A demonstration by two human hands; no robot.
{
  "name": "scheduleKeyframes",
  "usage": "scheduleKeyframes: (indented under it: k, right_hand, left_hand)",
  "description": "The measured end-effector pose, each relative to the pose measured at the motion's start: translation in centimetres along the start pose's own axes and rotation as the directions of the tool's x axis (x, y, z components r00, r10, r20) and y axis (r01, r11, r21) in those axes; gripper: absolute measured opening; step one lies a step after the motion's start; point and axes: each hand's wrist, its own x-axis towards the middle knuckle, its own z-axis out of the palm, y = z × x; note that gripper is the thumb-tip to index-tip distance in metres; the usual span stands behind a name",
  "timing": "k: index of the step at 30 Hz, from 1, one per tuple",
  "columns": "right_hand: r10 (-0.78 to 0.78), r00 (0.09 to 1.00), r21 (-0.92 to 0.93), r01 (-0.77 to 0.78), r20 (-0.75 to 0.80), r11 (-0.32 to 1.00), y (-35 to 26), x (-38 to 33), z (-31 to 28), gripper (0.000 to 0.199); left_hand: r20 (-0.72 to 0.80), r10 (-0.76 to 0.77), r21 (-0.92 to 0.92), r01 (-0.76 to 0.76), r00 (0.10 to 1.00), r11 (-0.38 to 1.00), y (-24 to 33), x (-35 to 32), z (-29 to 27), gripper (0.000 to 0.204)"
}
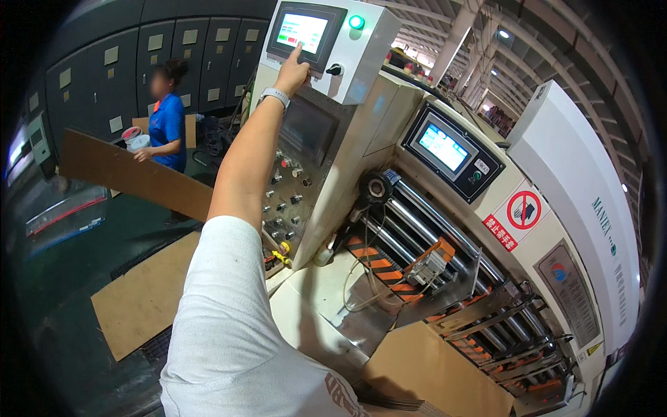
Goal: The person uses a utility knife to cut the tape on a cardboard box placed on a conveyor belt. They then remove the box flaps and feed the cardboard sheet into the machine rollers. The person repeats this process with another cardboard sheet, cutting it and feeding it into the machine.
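Observation:
My left hand (292, 72) is raised to a touchscreen (300, 29) on a grey-white control box (361, 66). Its index finger is stretched out with the tip at the lower part of the lit screen, while the other fingers are curled and hold nothing. A watch with a light band (276, 96) is on that wrist. Beside the screen are a lit green lamp (356, 22) and a black rotary switch (335, 69). Below, a slanted panel (288, 194) carries several knobs and buttons. My right hand is out of the picture.
To the right stands a large machine with metal rollers (410, 215), orange-black striped parts and a second screen (443, 147). Cardboard sheets (438, 368) lie at its front. At left, a person in a blue shirt (169, 125) stands by a long cardboard sheet (132, 170).

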Motion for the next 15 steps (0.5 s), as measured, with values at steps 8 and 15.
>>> scheduleKeyframes:
  k: [8,15]
  right_hand:
    - [0.062,0.973,-0.132,-0.032,0.223,0.991,1.4,-1.9,1.4,0.028]
    - [0.134,0.980,0.004,-0.136,0.148,0.991,-1.4,2.2,0.8,0.014]
  left_hand:
    - [-0.201,0.435,-0.230,-0.474,0.878,0.850,-9.0,-1.8,0.5,0.013]
    - [0.974,-0.054,-0.019,0.316,0.221,0.949,-12.3,-51.3,19.8,0.033]
